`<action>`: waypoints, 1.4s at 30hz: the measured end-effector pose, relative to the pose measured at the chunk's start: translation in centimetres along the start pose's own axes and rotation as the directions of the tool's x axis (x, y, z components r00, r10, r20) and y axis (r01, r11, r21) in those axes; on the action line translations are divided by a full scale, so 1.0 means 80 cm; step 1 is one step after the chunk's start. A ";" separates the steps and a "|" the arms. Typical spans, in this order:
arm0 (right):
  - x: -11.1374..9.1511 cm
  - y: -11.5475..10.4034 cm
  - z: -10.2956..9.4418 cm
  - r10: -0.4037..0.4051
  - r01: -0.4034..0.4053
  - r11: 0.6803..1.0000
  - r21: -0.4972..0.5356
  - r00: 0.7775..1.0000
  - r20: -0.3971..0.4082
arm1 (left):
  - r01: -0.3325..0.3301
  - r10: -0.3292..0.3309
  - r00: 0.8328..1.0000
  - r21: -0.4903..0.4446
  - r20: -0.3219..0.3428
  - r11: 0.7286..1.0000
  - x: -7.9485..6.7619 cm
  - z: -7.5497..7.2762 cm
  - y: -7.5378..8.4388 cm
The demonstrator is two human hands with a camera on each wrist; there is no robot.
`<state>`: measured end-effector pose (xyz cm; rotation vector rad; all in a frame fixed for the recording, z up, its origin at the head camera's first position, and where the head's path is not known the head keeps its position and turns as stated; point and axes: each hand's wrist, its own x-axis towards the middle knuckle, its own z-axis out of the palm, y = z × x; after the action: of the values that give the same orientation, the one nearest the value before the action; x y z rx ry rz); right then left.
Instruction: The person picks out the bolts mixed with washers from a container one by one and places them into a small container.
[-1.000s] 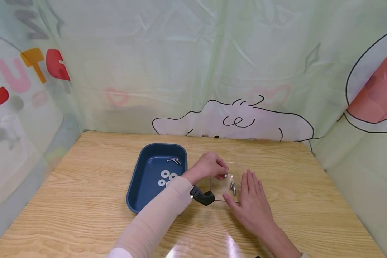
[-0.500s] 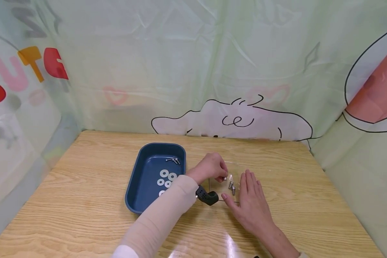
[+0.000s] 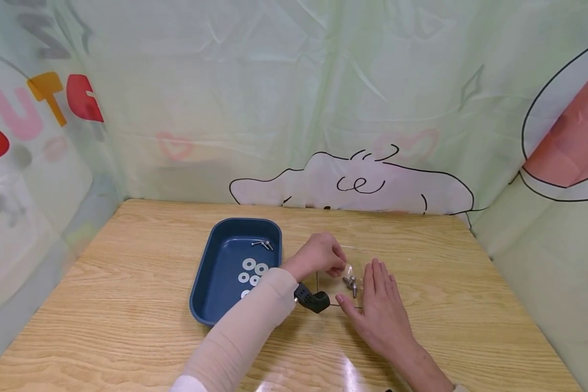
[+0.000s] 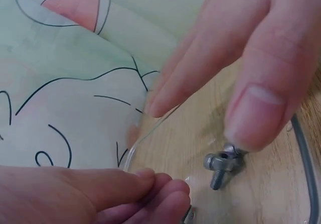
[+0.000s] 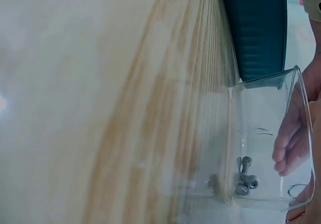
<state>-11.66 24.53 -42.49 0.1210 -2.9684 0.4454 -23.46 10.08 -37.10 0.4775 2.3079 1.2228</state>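
A clear plastic box (image 3: 343,305) stands on the table between my hands, with a few short metal screws (image 3: 351,285) piled inside. Over its left part reaches my left hand (image 3: 327,255), fingers bent downward. No screw shows between those fingers in the head view. The right wrist view shows the fingers (image 5: 291,151) through the clear wall, above the pile. In the left wrist view, part of a threaded screw (image 4: 188,215) shows beside the left fingertips. My right hand (image 3: 384,313) rests along the box's right side, fingers straight and thumb spread toward the near edge.
Left of the box is a dark blue tray (image 3: 221,283). It holds several flat washers (image 3: 248,264) and a few screws (image 3: 263,245) at its far end; my left sleeve (image 3: 247,324) crosses its near right corner. A fabric backdrop (image 3: 294,109) hangs behind the wooden table (image 3: 446,256).
The screw seen earlier at my left fingertips no longer shows there in the head view. The pile in the box looks fuller, with a screw lying crosswise. The right hand stays put.
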 end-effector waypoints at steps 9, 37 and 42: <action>0.001 -0.002 -0.001 0.007 -0.007 1.000 -0.008 1.000 0.008 | 0.006 -0.004 1.000 -0.181 0.011 0.984 -0.004 -0.013 -0.007; 0.014 -0.035 -0.007 -0.089 0.089 0.996 -0.012 0.996 -0.025 | 0.018 -0.045 0.996 -0.327 -0.074 0.945 -0.039 -0.097 -0.053; 0.019 -0.047 -0.006 -0.098 0.098 0.995 -0.006 0.995 -0.012 | 0.016 -0.047 0.995 -0.325 -0.089 0.945 -0.046 -0.110 -0.062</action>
<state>-12.70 21.04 -40.76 0.2618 -2.9355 0.4245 -25.77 -0.35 -36.12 0.2678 2.1208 1.6031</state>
